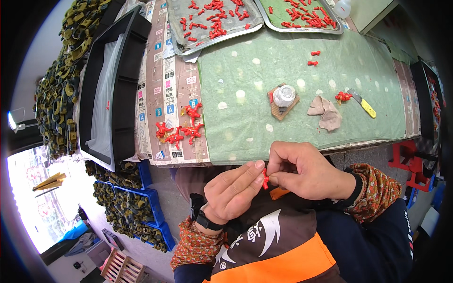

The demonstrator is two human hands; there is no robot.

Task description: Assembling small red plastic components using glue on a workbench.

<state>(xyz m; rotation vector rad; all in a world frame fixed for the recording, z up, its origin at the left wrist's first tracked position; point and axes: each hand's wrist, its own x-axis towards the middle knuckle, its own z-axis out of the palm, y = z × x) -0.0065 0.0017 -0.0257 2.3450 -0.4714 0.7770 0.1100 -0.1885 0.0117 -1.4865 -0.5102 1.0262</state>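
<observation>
On my feed I list: one table (226, 118); two trays (233, 28) of red parts (217, 31) along its far edge; left hand (234, 193) and right hand (304, 172) — fingers of both pinching the last item; one cloth (324, 112); one yellow knife (366, 106); one red piece (265, 182), just off the near edge.

Bright light is coming thru a lg. window (33, 188), far L; grey flr. (167, 198) is showing beside the green-covered tbl. (226, 125); red stool (406, 166) is standing nr. its R end, slatted wood rack (123, 268) sitting lower L.
</observation>
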